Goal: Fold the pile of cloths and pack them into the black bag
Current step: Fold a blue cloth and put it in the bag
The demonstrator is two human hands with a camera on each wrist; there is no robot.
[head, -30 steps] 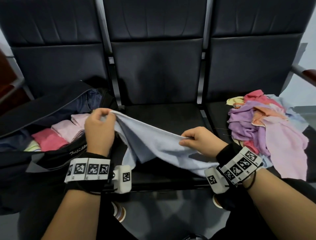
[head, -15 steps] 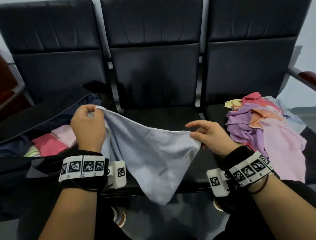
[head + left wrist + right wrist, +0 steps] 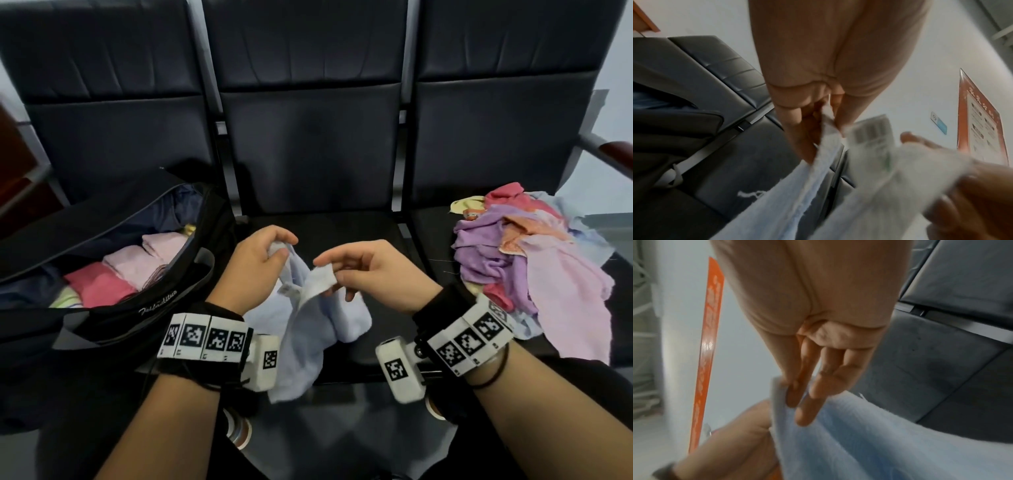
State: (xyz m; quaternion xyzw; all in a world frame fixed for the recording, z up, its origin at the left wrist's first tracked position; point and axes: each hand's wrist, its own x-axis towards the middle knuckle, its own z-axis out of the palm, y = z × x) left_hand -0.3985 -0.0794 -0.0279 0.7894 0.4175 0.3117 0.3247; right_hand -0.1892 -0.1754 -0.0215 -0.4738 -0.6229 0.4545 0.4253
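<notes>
A pale blue cloth (image 3: pixel 308 325) hangs doubled over the front of the middle seat. My left hand (image 3: pixel 260 263) pinches one corner of it (image 3: pixel 828 123). My right hand (image 3: pixel 359 270) pinches the other corner (image 3: pixel 781 395) between thumb and fingers, a hand's width from the left. The black bag (image 3: pixel 144 308) lies open on the left seat with folded pink and red cloths (image 3: pixel 116 274) inside. A loose pile of purple, pink, orange and blue cloths (image 3: pixel 534 267) lies on the right seat.
Three dark padded seats (image 3: pixel 308 144) stand in a row with metal bars between them. A wooden armrest (image 3: pixel 616 152) sticks out at the far right. A bare strip of the middle seat (image 3: pixel 342 229) shows behind my hands.
The cloth was stretched wide between my hands; the right hand took hold of its corner again and both hands came together, so the cloth now hangs doubled.
</notes>
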